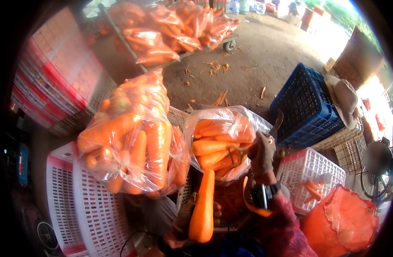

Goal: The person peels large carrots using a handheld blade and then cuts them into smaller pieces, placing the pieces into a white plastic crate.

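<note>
A large peeled carrot (202, 210) stands tilted at the lower middle, with my gloved left hand (184, 217) wrapped round its lower part. Fingertips show on the carrot's right side. To the right and farther out, my gloved right hand (261, 155) is closed round a peeler (238, 153) with a forked end pointing left. A dark curved piece sticks up beyond that fist. A long curl of peel (247, 198) hangs beside my right wrist. Just past the carrot's tip, an open clear bag (258, 119) holds several carrots (211, 147).
Bulging bags of carrots (136, 132) stand left of the open bag. White crates (96, 205) are at left, a blue crate (305, 107) at right. A white basket (312, 171) and red sack (339, 220) sit near my right arm. A loaded cart (175, 32) stands behind.
</note>
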`<move>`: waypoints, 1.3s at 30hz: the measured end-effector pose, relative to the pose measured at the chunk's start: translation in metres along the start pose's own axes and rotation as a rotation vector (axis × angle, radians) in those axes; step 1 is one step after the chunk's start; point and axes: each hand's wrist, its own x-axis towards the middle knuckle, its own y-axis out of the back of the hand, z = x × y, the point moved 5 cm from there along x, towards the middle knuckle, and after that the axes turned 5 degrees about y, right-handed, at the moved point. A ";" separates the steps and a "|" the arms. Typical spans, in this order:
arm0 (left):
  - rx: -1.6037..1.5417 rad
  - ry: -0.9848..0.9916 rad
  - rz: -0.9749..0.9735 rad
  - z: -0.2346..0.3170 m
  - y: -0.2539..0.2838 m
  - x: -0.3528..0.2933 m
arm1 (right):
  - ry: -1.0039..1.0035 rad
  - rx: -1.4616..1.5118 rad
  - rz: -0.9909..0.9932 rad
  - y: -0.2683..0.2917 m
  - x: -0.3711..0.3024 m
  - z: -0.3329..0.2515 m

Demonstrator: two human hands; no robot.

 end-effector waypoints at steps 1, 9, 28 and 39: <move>0.034 -0.091 0.126 0.006 0.002 0.000 | 0.236 -0.172 -0.168 -0.007 -0.012 -0.013; -0.125 -0.146 0.010 0.015 0.011 0.032 | -0.252 0.064 -0.391 -0.021 -0.145 -0.031; 0.744 -0.384 0.206 0.007 0.045 -0.022 | -0.080 -0.033 -0.458 -0.027 -0.074 -0.053; 0.906 -0.280 0.006 -0.010 0.022 -0.067 | 0.120 -0.063 -0.219 -0.001 -0.051 -0.050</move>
